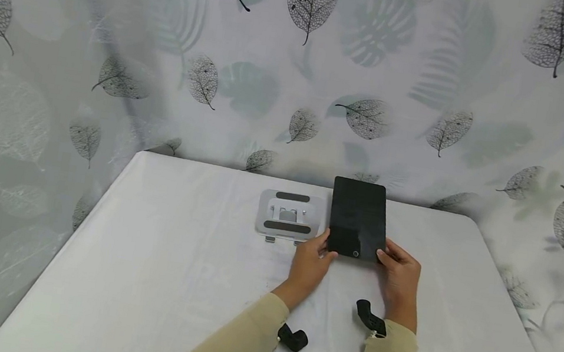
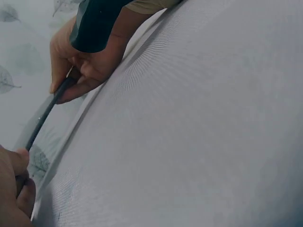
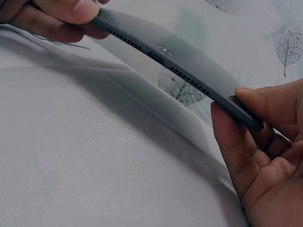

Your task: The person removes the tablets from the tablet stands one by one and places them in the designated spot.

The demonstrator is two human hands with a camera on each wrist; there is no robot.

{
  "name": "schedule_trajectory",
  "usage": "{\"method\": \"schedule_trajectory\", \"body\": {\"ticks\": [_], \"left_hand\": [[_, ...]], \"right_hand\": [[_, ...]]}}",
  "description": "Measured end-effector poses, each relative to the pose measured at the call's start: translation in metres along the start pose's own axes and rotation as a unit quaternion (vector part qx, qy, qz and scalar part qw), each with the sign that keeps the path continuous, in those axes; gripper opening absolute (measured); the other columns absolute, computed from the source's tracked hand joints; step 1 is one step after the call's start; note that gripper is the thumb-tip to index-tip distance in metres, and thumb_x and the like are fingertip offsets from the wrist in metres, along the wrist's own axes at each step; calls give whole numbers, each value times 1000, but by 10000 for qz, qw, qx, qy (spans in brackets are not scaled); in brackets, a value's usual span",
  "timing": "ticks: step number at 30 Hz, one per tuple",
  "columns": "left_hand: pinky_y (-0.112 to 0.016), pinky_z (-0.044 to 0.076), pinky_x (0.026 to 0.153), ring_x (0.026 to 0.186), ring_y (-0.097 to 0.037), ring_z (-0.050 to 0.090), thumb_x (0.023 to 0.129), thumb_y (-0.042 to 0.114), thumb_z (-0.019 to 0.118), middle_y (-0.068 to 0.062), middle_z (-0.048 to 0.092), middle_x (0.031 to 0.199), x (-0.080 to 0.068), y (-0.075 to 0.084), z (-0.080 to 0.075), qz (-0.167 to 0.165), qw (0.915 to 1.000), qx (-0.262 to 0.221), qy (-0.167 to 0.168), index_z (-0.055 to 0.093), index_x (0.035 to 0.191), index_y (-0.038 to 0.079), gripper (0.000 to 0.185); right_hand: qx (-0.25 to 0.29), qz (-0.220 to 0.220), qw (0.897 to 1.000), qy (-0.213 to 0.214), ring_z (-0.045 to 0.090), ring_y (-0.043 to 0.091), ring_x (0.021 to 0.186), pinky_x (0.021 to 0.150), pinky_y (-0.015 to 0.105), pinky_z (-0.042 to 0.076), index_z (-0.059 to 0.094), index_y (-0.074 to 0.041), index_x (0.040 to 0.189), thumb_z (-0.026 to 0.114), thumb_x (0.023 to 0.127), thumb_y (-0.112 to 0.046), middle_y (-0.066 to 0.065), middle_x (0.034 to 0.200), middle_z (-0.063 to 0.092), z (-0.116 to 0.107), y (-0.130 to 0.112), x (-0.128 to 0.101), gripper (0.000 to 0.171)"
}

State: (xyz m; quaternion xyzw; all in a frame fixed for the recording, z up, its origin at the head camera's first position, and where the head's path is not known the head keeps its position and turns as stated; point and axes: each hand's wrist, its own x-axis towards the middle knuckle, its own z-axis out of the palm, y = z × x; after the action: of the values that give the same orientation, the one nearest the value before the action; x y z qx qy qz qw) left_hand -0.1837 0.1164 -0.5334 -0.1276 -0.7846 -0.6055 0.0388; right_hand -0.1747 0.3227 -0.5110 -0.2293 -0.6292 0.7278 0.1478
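Both hands hold a dark tablet (image 1: pixel 358 213) by its lower corners, its screen facing up toward the head camera. My left hand (image 1: pixel 308 269) pinches the lower left corner, and my right hand (image 1: pixel 400 278) pinches the lower right with the thumb on top. In the right wrist view the tablet's bottom edge (image 3: pixel 158 57) shows speaker holes and a port, raised over the white cloth. Just left of the tablet lies a silver folded tablet stand (image 1: pixel 288 215) with dark grey pads, close to my left fingers.
A white cloth covers the table (image 1: pixel 166 280). Behind it and on the left hangs a leaf-patterned curtain (image 1: pixel 254 65). Black wrist mounts (image 1: pixel 294 339) stick out from both sleeves.
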Motion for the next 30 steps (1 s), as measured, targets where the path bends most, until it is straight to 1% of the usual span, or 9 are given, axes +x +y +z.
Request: {"method": "schedule_trajectory", "body": {"ticks": [3, 6, 11, 15, 21, 25, 26, 28, 30], "left_hand": [[-16, 56, 94, 120, -20, 69, 89, 6, 77, -17, 65, 137, 0, 1, 1, -165, 9998, -74, 85, 52, 147, 1, 64], [-15, 56, 92, 116, -20, 71, 87, 5, 79, -16, 68, 132, 0, 4, 1, -207, 9997, -33, 103, 55, 145, 2, 63], [-17, 57, 93, 116, -19, 71, 87, 7, 80, -13, 70, 132, 0, 5, -1, -286, 9996, 20, 60, 58, 144, 8, 62], [-21, 58, 94, 117, -22, 71, 87, 5, 80, -15, 69, 133, 0, 5, -1, -301, 9995, 5, 126, 58, 145, 9, 62], [-21, 58, 94, 118, -22, 70, 86, 4, 81, -14, 68, 134, 1, 5, 0, -451, 9986, -175, 210, 55, 146, 8, 66], [-23, 59, 93, 117, -22, 71, 84, 3, 82, -15, 69, 133, 1, 5, 1, -509, 9975, -294, 384, 57, 144, 6, 65], [-23, 59, 92, 115, -22, 72, 84, 3, 82, -15, 69, 132, 1, 5, 1, -516, 9974, -250, 434, 59, 143, 6, 64], [-23, 60, 90, 110, -21, 74, 82, 4, 84, -14, 71, 129, 1, 6, 1, -517, 9974, -50, 496, 61, 141, 7, 63], [-23, 60, 87, 104, -20, 74, 80, 4, 85, -13, 74, 125, 1, 6, 1, -489, 9972, 237, 524, 64, 138, 9, 62]], "right_hand": [[-84, 19, 9999, -60, 63, 3, 82, 71, 12, 57, 63, 7, 133, 69, 85, 17, -11, 83, 70, -1, 1, 1, 49], [-222, -7, 9997, -80, 63, 2, 81, 71, 11, 57, 64, 8, 132, 68, 86, 16, -11, 82, 69, -4, 2, 3, 47], [-870, -123, 9960, -158, 59, 0, 85, 72, 7, 54, 62, 9, 134, 70, 90, 9, -16, 83, 66, -6, 4, 3, 45], [-1263, -179, 9916, -206, 57, -1, 86, 71, 6, 52, 62, 8, 135, 70, 91, 4, -17, 84, 64, -6, 4, 2, 44], [-1608, -92, 9869, -93, 55, -2, 88, 71, 5, 50, 65, 2, 135, 72, 93, -2, -20, 85, 63, -5, 3, 2, 42], [-1614, -133, 9868, -16, 59, -4, 79, 68, 6, 51, 66, 0, 134, 74, 90, -2, -23, 77, 64, -5, 3, 2, 44], [-1680, -170, 9856, 28, 60, -5, 76, 67, 7, 51, 67, -1, 133, 76, 89, -3, -24, 75, 65, -5, 3, 2, 44], [-1994, -288, 9794, 153, 60, -9, 75, 70, 7, 50, 70, -4, 130, 79, 87, -6, -23, 74, 69, -5, 4, 1, 43], [-2555, -473, 9653, 273, 61, -9, 79, 77, 10, 49, 73, -9, 127, 81, 87, -12, -14, 81, 77, -5, 5, -1, 41]]}}
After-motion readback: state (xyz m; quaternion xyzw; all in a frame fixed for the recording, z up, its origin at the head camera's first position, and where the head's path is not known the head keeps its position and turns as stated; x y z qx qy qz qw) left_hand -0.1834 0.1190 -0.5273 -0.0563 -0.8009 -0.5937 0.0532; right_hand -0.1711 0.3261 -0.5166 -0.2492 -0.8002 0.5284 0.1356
